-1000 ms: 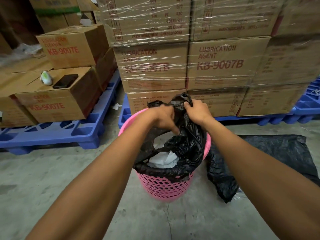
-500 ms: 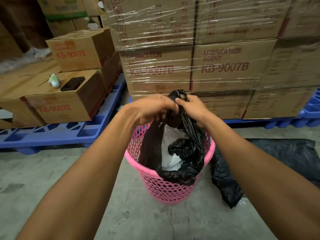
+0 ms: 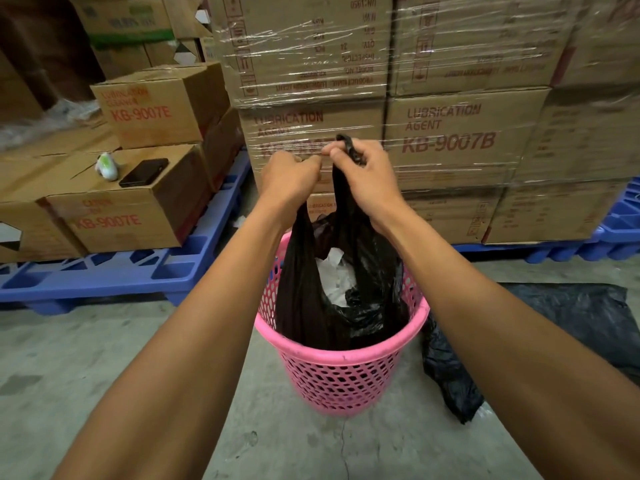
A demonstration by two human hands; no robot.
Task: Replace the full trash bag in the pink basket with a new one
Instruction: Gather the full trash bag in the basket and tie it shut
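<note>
A pink perforated basket (image 3: 341,374) stands on the concrete floor in front of me. Inside it sits a full black trash bag (image 3: 304,306) with white paper showing through its open side. My left hand (image 3: 289,180) and my right hand (image 3: 367,174) are side by side above the basket, both closed on the bag's gathered top, which is stretched upward. The bag's lower part is still inside the basket. A second black bag (image 3: 568,327) lies flat on the floor to the right of the basket.
Shrink-wrapped cardboard boxes (image 3: 446,133) on blue pallets (image 3: 104,275) rise right behind the basket. More boxes at the left carry a black phone (image 3: 143,172) and a small white-green object (image 3: 107,167). Concrete floor (image 3: 86,358) lies around the basket.
Both hands have gathered the bag's rim together and lifted it upward. The bag's edge has come off the basket rim, and the bag now hangs stretched from my hands.
</note>
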